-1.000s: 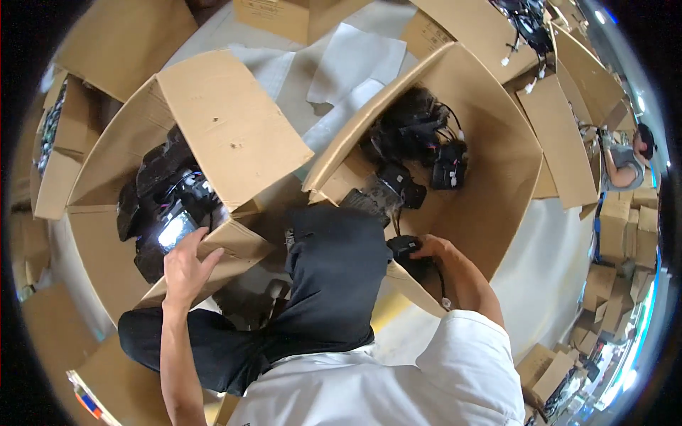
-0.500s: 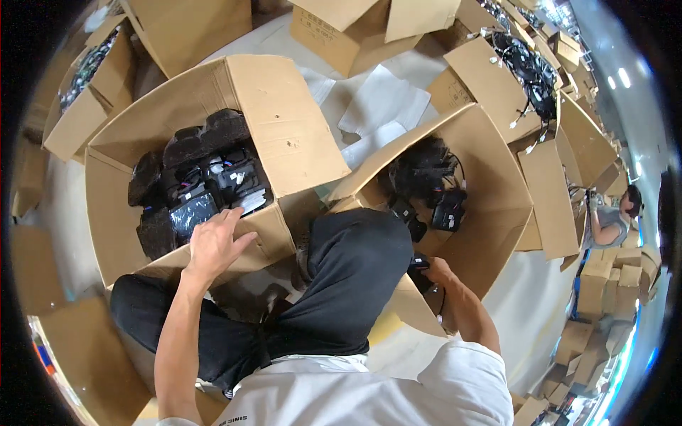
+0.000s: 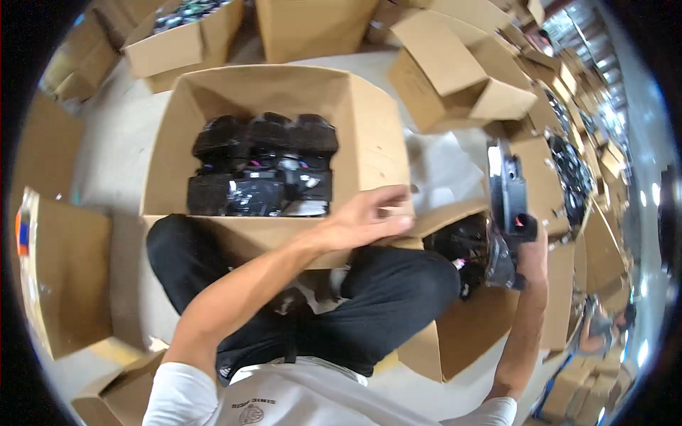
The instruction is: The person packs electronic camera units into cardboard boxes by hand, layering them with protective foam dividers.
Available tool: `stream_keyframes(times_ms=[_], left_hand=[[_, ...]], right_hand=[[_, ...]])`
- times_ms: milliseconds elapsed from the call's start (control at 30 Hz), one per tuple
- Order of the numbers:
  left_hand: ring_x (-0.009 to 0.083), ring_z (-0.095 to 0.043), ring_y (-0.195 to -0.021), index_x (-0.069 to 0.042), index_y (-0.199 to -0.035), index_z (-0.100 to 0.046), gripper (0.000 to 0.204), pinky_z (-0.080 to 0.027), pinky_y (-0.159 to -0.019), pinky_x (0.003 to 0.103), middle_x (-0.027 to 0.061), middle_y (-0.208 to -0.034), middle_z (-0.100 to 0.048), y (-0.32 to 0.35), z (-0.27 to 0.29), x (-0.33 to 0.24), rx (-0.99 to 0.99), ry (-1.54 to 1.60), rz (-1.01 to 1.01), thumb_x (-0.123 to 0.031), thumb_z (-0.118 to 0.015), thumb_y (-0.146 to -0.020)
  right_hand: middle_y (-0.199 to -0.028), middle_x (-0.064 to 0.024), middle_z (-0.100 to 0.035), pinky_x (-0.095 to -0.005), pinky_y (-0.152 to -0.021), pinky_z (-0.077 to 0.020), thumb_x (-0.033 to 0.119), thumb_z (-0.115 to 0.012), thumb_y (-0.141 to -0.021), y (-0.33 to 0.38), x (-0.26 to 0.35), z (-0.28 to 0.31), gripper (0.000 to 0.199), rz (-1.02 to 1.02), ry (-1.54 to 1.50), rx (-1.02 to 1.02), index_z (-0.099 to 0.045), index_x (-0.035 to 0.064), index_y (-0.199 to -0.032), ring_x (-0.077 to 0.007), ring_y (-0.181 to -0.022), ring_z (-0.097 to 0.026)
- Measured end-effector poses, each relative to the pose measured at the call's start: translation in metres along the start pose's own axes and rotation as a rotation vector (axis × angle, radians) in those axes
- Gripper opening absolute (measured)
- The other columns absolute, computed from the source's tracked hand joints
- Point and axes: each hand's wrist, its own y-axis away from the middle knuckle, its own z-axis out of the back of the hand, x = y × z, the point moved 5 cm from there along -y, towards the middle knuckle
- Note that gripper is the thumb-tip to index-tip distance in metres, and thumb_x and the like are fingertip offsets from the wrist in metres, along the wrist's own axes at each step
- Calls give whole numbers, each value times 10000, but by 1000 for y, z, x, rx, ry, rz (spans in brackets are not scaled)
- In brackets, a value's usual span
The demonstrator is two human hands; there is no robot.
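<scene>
I sit on the floor with my legs in black trousers (image 3: pixel 369 298) between two open cardboard boxes. My right hand (image 3: pixel 529 245) is shut on a black plastic part (image 3: pixel 506 188) in a clear bag, held up above the right box (image 3: pixel 483 319), where more black parts (image 3: pixel 465 245) lie. My left hand (image 3: pixel 369 216) is open and empty, fingers spread, in the air over the near right corner of the left box (image 3: pixel 177 142). That box holds several black parts (image 3: pixel 263 167) wrapped in clear film.
More open cardboard boxes (image 3: pixel 455 71) stand all around on the pale floor, some with black parts (image 3: pixel 568 163) inside. A flat box flap (image 3: pixel 64 270) lies at my left. Another person (image 3: pixel 597 334) crouches at the far right.
My right hand has lifted a black part out of the right box and raised it. My left hand left the left box's edge and swung right. My head turned toward the left box.
</scene>
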Motion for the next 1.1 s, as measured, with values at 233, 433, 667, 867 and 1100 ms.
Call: stream_keyframes(times_ms=[233,433,667,867,1100], left_hand=[[227,-610,-1228,-39,-1388,-538,525,-495,-1082,385,153,-1368,-602,17,109,-92,-114,411,-412,-332,-633,-962],[207,-703,-968,31,-1217,-587,657,-600,-868,365,122,-1060,-706,102,186,-172,-695,11,-486,-390,-857,-791],[261,-704,-956,85,-1196,-585,574,-559,-874,353,168,-1018,-719,101,240,-105,-815,-437,-59,-280,-835,-830],[398,-609,-1144,55,-1298,-552,539,-492,-985,439,251,-1232,-595,100,253,-99,-931,-877,-86,-249,-721,-887],[399,-643,-1022,52,-1260,-583,492,-511,-893,433,224,-1170,-615,121,267,-103,-961,-819,-55,-263,-709,-903]], right_hand=[[-1165,-45,-676,-287,-1037,-421,-50,-678,-865,-43,157,-215,467,822,-266,645,-577,-41,-1321,-137,-1134,-585],[-1239,-73,-664,-330,-1044,-450,134,-651,-963,-101,173,-294,400,73,-982,1014,-580,-35,-1319,-164,-1159,-593],[-1234,-128,-656,-332,-926,-553,230,-735,-934,-115,113,-383,496,-66,-764,738,-554,-15,-1326,-198,-1066,-666],[-1282,-141,-637,-437,-969,-556,152,-707,-943,-148,-72,-434,473,-602,-605,716,-531,1,-1355,-286,-1142,-645],[-1179,-182,-669,-435,-894,-590,-27,-680,-916,-170,-163,-438,394,-826,-306,655,-555,-83,-1285,-300,-1021,-688]])
